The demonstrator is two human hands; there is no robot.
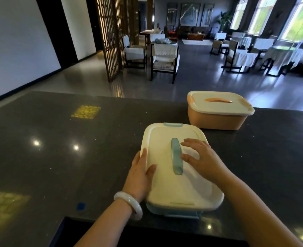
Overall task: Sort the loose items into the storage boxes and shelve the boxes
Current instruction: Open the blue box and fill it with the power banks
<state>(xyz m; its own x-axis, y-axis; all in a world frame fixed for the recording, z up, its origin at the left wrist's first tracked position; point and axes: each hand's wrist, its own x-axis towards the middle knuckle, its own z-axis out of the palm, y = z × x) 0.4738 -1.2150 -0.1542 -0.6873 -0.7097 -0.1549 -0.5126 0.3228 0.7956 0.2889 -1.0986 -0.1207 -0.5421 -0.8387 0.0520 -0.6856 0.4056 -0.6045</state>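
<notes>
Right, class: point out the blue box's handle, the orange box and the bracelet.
blue handle [176, 158], head view, middle of the strap on the lid.
orange box [215, 120], head view, its front wall.
bracelet [129, 202], head view, pale band on the left wrist.

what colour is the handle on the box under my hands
Light blue-green; the handle on the white lid shows clearly in the head view.
</notes>
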